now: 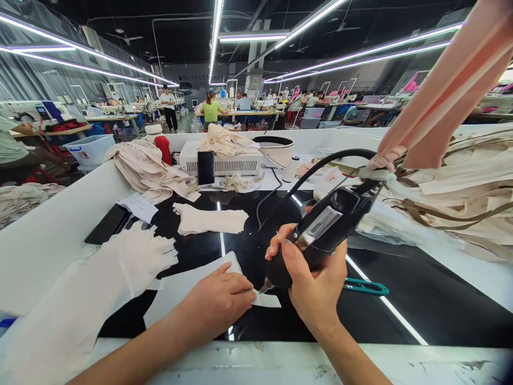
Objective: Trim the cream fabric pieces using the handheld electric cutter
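My right hand (316, 283) is wrapped round a black handheld power tool (320, 230) with a cable and a narrow metal tip. The tip points down left and meets a pale fabric piece (188, 289) close to my left fingertips. Lying over that fabric, my left hand (218, 297) has its fingers stretched out and holds nothing. A strip of pink cloth (444, 96) is tied to the tool's upper end and runs up to the right. Just right of my right hand, green thread snips (366, 286) rest on the glossy black work surface (401, 315).
Pale fabric pieces lie in a stack (92, 289) at left, beside a black box (108, 224). Behind are another cut piece (210, 219), a phone (206, 168) and a vented white box (228, 160). Strapped cloth (460, 187) is heaped at right. People work at machines beyond.
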Motion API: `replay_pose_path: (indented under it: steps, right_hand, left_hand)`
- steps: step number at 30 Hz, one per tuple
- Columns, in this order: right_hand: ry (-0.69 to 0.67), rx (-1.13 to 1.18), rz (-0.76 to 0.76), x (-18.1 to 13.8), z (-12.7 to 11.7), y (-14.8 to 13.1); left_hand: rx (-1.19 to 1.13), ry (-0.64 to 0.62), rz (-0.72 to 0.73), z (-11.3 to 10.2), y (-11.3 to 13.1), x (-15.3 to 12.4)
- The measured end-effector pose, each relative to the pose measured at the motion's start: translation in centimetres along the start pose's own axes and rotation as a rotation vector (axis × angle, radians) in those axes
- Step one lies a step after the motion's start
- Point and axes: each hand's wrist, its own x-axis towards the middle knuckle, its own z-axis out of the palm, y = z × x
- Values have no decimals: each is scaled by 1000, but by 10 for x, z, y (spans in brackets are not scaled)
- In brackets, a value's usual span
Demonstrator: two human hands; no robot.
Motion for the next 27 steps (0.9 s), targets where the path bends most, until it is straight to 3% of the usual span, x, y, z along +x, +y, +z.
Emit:
replay_pose_path:
  steps: [12, 27]
  right_hand:
    - [27, -21, -26, 7, -15, -7]
    - [-11, 58, 2, -4, -9, -11]
  left_hand:
    - [17, 11, 4, 5, -3, -2]
    - [7, 60, 16, 7, -6, -3]
